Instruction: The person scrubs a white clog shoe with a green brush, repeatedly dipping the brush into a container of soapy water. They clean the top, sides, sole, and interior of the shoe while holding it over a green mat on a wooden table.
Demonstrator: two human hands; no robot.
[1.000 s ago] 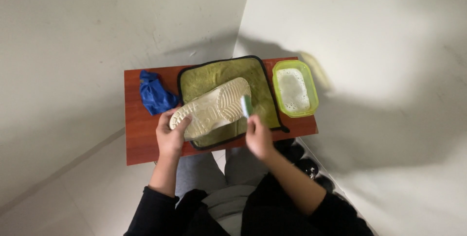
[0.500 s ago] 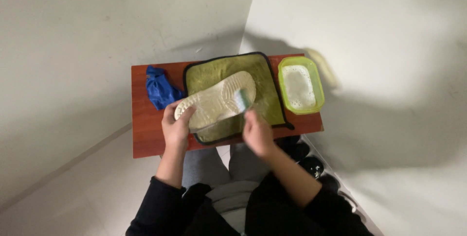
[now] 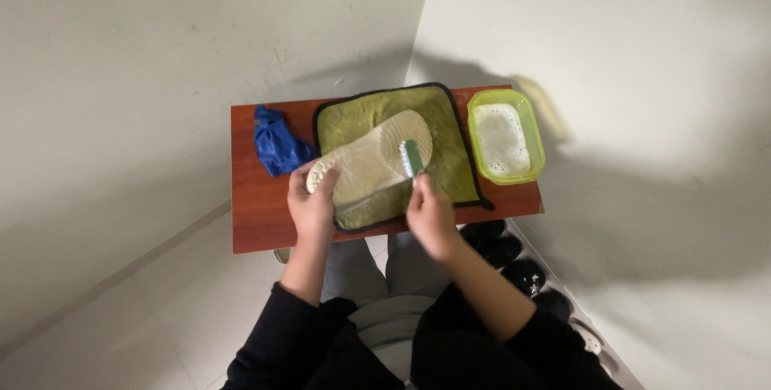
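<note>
A crumpled blue cloth (image 3: 277, 145) lies near the surface's (image 3: 257, 221) left edge, just beyond the left hand (image 3: 313, 205), whose fingers wrap the heel of a pale shoe sole (image 3: 369, 157) over the green mat (image 3: 450, 169). The right hand (image 3: 430, 217) grips a green brush (image 3: 412, 157) against the sole. Further right, a lime tub (image 3: 506, 137) sits at the surface's edge.

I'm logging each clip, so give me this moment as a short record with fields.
left hand: grips heel end of the pale shoe sole
right hand: holds a green brush against the sole
under the sole: green cloth mat
surface: red-brown table
left of mat: crumpled blue cloth
right of mat: green tub of foamy liquid
</note>
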